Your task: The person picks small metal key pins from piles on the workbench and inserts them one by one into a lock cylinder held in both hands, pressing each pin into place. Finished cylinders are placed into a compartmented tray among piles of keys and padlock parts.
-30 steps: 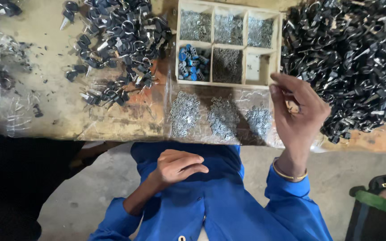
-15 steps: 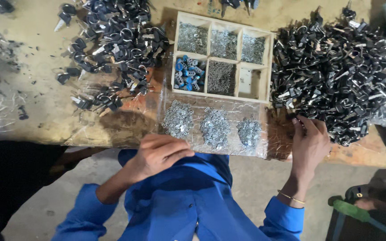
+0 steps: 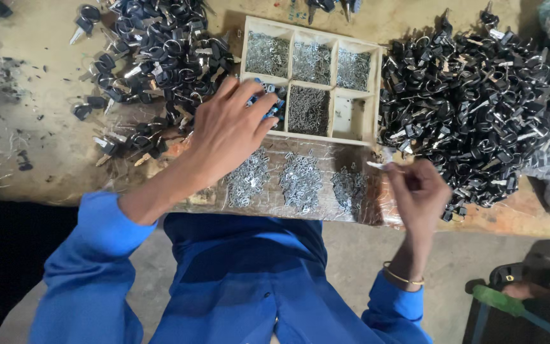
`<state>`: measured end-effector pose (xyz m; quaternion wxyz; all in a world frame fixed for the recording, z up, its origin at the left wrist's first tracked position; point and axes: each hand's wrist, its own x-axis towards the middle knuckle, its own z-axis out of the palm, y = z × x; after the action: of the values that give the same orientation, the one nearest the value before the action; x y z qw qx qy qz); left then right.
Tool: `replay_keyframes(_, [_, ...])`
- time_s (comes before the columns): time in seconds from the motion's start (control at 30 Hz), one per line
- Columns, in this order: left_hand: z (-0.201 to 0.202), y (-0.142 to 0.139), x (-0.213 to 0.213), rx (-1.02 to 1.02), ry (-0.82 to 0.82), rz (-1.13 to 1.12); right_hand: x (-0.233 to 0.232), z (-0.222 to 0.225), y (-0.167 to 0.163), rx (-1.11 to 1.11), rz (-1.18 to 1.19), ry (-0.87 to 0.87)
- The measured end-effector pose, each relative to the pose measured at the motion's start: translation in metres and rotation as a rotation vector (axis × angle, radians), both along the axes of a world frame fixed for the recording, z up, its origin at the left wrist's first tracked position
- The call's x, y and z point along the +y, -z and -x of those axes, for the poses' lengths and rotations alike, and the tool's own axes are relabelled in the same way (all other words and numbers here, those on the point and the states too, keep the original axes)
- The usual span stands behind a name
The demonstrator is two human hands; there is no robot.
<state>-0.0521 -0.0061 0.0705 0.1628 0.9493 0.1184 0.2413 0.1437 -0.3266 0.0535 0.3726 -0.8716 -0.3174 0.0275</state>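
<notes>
The left hand (image 3: 227,130) stretches forward over the wooden tray (image 3: 377,95), palm down, with its fingers (image 3: 268,121) loosely spread and curled into the lower left compartment, where they touch the small blue parts (image 3: 274,105) lying there (whether any is actually pinched I cannot tell, since the fingers cover them). The right hand (image 3: 418,191) sits nearer the body, just beside the tray's right corner and close to the big heap of black keys (image 3: 466,108). Its fingers are drawn together, and thumb and forefinger pinch a small silvery metal piece (image 3: 377,165) that sticks out to the left.

The tray's other compartments hold tiny grey metal bits, except the lower right one, which looks nearly bare. In front of the tray, three small piles of shiny metal pieces (image 3: 300,181) lie on a clear plastic sheet (image 3: 364,210) at the table edge. A second heap of black keys (image 3: 154,57) spreads to the left of the tray, touching the left wrist's side of the table (image 3: 39,146).
</notes>
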Motion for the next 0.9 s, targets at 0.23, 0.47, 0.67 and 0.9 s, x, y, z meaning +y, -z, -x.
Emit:
replay_keyframes(0.23, [-0.048,0.008,0.007,0.239,0.02,0.025,0.06,0.038,0.001,-0.039,0.047,-0.165])
replay_keyframes(0.47, [-0.054,0.007,0.015,0.136,0.039,0.109,0.078,0.04,-0.022,-0.251,0.176,-0.232])
replay_keyframes(0.67, [-0.041,-0.001,0.021,-0.081,0.1,0.402,0.112,0.024,-0.041,-0.154,0.171,-0.478])
replay_keyframes(0.9, [-0.04,0.007,0.019,-0.249,0.154,0.965,0.188,0.006,-0.024,-0.234,0.0,-0.703])
